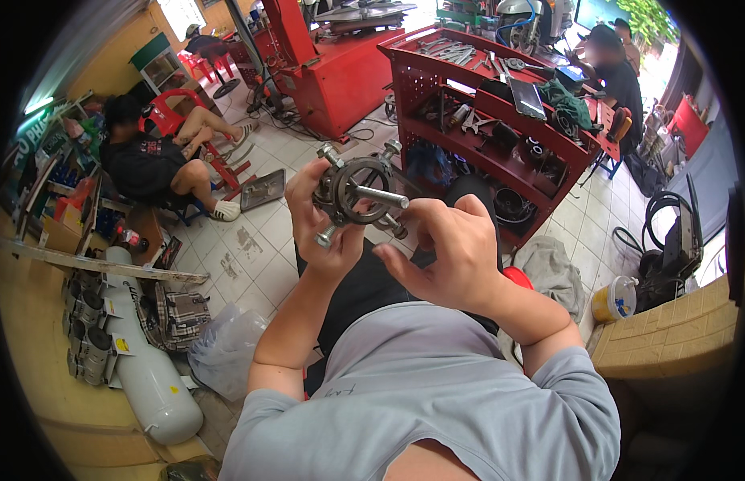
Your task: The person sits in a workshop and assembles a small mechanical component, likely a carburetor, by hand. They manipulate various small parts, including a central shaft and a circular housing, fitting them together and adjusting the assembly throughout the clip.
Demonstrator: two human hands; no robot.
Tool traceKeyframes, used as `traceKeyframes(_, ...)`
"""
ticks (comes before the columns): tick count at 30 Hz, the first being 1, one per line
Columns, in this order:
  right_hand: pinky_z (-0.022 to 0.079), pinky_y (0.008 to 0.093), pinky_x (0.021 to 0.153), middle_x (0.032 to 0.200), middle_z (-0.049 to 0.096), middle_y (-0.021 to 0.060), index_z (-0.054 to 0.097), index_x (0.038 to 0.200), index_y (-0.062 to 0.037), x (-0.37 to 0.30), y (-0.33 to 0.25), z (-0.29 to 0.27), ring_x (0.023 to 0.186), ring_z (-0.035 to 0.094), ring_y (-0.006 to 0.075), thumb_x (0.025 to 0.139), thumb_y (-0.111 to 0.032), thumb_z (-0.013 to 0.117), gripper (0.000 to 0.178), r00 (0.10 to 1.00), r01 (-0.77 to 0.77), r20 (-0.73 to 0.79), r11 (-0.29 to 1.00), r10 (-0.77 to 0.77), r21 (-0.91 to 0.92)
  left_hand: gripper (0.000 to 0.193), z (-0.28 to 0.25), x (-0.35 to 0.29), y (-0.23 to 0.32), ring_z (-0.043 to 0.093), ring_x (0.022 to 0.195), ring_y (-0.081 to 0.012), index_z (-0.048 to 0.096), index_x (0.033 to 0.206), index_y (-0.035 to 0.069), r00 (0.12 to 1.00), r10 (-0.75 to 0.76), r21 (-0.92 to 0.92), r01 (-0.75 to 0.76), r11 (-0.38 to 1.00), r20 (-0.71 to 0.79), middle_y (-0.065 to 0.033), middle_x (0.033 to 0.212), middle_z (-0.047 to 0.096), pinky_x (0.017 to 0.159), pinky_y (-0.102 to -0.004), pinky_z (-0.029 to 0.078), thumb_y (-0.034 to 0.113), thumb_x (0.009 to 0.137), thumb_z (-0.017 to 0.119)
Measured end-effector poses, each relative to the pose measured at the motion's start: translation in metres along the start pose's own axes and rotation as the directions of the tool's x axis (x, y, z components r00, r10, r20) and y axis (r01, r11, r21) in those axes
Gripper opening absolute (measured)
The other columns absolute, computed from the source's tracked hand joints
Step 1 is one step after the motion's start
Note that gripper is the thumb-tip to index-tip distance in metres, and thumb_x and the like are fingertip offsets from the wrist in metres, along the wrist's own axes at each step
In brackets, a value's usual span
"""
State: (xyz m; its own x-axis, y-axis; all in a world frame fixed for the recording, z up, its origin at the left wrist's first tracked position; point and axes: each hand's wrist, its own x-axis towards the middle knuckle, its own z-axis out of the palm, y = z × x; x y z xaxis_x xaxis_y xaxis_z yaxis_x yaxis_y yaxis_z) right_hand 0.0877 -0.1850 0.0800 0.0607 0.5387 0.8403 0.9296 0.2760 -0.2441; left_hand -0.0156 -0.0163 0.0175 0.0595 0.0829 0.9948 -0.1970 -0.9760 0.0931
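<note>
My left hand (320,212) grips a ring-shaped metal tool with bolts (337,192), which looks like a puller, and holds it up in front of my body. Several bolts stick out around its ring, and one long bolt points toward my right hand (449,248). That hand is beside the bolt's end, thumb apart from the half-bent fingers, with nothing seen in its grasp. Whether a fingertip touches the bolt I cannot tell. My left fingers partly hide the ring's left side.
Ahead right stands a red tool cart (489,152) carrying wrenches and a tablet (525,98). A seated person (160,156) is at left near a metal tray (263,189). Another person (617,76) sits beyond the cart. A grey tank (148,361) lies at lower left, and a bucket (613,301) at right.
</note>
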Motion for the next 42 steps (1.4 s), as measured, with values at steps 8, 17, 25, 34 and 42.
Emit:
traceKeyframes(8, 0.029, 0.0334, 0.054, 0.059, 0.053, -0.0002, 0.057, 0.089, -0.0070, -0.002, 0.005, 0.001, 0.048, 0.051, 0.0173, 0.079, -0.019, 0.076, 0.024, 0.997, 0.081, -0.002, 0.996, -0.081, -0.041, 0.021, -0.005, -0.003, 0.000, 0.053, 0.124, -0.0361, 0.069, 0.111, 0.012, 0.998, -0.053, 0.002, 0.053, 0.999, 0.046, -0.0213, 0.142, 0.041, 0.094, -0.0391, 0.054, 0.007, 0.091, 0.065)
traceKeyframes(17, 0.030, 0.0328, 0.055, 0.067, 0.059, 0.0016, 0.056, 0.093, -0.0061, -0.004, 0.007, 0.000, 0.050, 0.053, 0.0170, 0.078, -0.018, 0.076, 0.028, 0.995, 0.090, 0.052, 0.995, -0.088, -0.045, 0.038, -0.003, 0.000, 0.002, 0.053, 0.113, -0.0404, 0.062, 0.115, 0.021, 0.999, -0.019, 0.014, 0.019, 1.000, 0.026, -0.0241, 0.131, 0.052, 0.089, -0.0459, 0.047, 0.009, 0.083, 0.076)
traceKeyframes(25, 0.031, 0.0328, 0.056, 0.067, 0.059, 0.0013, 0.057, 0.095, -0.0056, -0.005, 0.005, 0.004, 0.050, 0.053, 0.0179, 0.079, -0.016, 0.075, 0.026, 0.997, 0.071, 0.000, 0.997, -0.071, 0.000, 0.024, 0.000, 0.004, 0.006, 0.053, 0.114, -0.0385, 0.069, 0.103, 0.018, 0.999, -0.051, -0.019, 0.051, 0.999, 0.007, -0.0241, 0.132, 0.051, 0.090, -0.0435, 0.047, 0.007, 0.083, 0.076)
traceKeyframes(34, 0.032, 0.0328, 0.057, 0.066, 0.059, 0.0006, 0.057, 0.093, -0.0068, -0.005, 0.005, 0.004, 0.052, 0.055, 0.0171, 0.082, -0.020, 0.073, 0.024, 1.000, 0.025, 0.005, 1.000, -0.025, -0.019, 0.013, 0.001, 0.007, 0.010, 0.053, 0.115, -0.0364, 0.072, 0.093, 0.015, 0.994, -0.108, -0.020, 0.109, 0.994, 0.025, -0.0230, 0.134, 0.051, 0.089, -0.0414, 0.048, 0.007, 0.083, 0.076)
traceKeyframes(42, 0.032, 0.0329, 0.057, 0.065, 0.058, 0.0006, 0.057, 0.094, -0.0069, -0.001, 0.007, 0.005, 0.052, 0.055, 0.0178, 0.083, -0.021, 0.074, 0.024, 0.999, 0.034, -0.028, 0.999, -0.035, -0.036, 0.009, 0.012, 0.001, 0.012, 0.055, 0.121, -0.0368, 0.071, 0.085, 0.009, 0.979, -0.205, -0.202, 0.200, 0.959, -0.002, -0.0257, 0.136, 0.049, 0.091, -0.0387, 0.052, 0.006, 0.080, 0.078)
